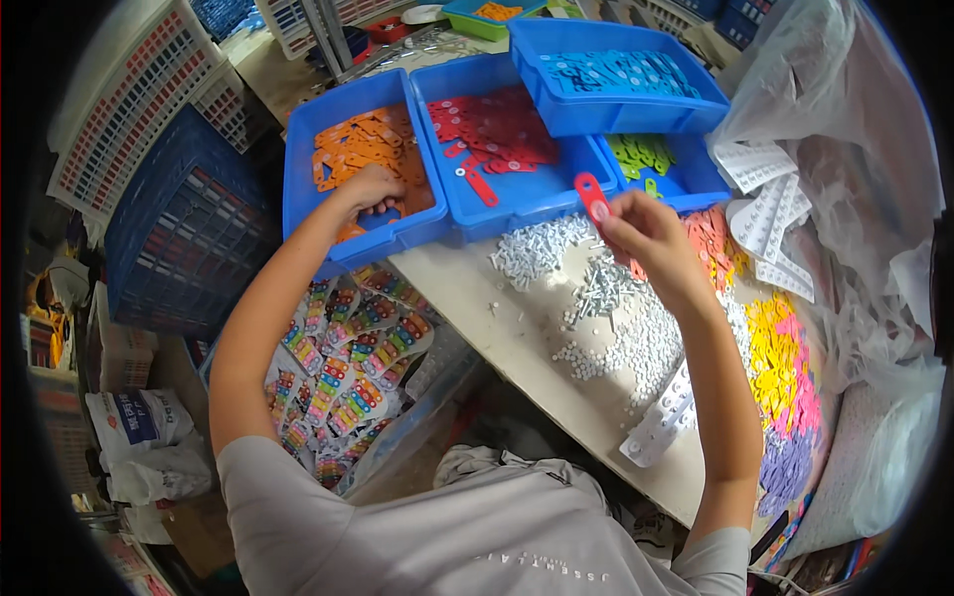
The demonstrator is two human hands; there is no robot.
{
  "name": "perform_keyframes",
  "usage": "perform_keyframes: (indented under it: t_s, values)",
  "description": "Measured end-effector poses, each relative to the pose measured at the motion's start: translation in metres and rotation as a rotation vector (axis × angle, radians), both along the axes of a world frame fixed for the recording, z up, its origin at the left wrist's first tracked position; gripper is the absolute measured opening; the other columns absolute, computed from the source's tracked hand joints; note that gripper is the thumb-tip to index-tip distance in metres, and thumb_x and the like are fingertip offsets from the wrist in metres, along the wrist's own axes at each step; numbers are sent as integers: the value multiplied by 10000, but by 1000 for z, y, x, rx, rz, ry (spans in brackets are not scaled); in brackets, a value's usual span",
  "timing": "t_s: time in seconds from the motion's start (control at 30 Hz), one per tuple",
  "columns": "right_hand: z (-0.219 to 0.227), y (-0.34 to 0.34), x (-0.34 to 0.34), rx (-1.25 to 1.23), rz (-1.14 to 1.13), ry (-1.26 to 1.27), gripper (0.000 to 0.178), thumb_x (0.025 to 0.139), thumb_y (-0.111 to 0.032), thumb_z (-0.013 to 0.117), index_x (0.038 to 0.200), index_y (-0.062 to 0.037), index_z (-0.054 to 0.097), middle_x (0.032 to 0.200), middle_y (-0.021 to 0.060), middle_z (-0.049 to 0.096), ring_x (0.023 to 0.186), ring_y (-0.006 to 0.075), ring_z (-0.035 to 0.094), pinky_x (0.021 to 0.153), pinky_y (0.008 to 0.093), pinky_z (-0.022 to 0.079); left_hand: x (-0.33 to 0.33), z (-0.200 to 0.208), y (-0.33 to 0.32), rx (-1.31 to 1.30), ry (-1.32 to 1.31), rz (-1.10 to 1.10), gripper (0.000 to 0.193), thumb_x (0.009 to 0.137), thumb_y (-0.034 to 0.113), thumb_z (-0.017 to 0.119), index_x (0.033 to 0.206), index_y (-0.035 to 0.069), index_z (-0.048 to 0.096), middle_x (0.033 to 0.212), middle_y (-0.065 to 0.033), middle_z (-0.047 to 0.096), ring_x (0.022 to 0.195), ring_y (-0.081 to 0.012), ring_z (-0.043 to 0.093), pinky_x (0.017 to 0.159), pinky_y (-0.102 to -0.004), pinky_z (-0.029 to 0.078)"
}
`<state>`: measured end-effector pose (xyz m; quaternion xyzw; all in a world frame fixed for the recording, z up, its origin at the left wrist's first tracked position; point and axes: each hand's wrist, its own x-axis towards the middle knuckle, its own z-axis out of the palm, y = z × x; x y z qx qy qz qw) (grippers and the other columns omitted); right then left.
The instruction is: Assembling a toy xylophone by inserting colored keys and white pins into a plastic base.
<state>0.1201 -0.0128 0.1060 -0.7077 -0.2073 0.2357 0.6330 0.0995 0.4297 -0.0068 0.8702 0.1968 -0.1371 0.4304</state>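
Observation:
My right hand point(648, 236) is raised over the table and pinches a flat red plastic tag point(592, 197) with a hole near its upper end. My left hand point(372, 192) reaches into the left blue bin point(300, 199), its fingers curled down among orange plastic tags point(360, 135); whatever they grip is hidden. Beside that bin is a second blue bin point(527, 211) with red tags point(497, 127). Below my right hand lie white plastic pegs point(537, 248) and a spread of small white pieces point(626, 348).
A blue bin of light-blue tags point(621, 74) rests across the bins, above green tags point(641, 154). Yellow tags point(770, 343) and purple tags point(787, 472) line the table's right side. White strips point(661, 427) lie near the front edge. Below left sits a bag of multicoloured packs point(348, 368).

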Motion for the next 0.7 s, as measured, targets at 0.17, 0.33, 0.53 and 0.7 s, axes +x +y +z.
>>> perform_keyframes:
  t_s: [0.17,0.33,0.53,0.7]
  values:
    - [-7,-70,-66,50,-204,59,121,986,-124,657,936,-60,568,772,-10,565,660,75,527,593,235,414,5,-5,3,-61,-78,242,279,904,256,711,724,47,674,612,-27,642,473,-95,558,378,-262,380]
    - [-18,-140,-114,77,-414,110,79,984,-88,627,950,-61,560,811,-3,565,680,74,525,607,232,422,9,-7,3,104,-82,94,320,882,303,742,711,44,663,581,-43,627,445,-112,553,377,-281,411]
    - [-27,-190,-167,65,-659,58,50,988,-71,609,978,-56,562,842,-2,569,695,68,519,619,226,419,14,4,0,192,-115,154,188,810,167,746,708,36,658,562,-38,607,461,-122,563,412,-298,439]
    - [-33,-212,-191,21,-780,8,37,988,-62,604,994,-55,568,823,2,573,691,71,516,631,224,408,2,8,20,345,-717,166,119,902,109,692,898,-9,703,720,-68,682,571,-107,617,490,-273,479]
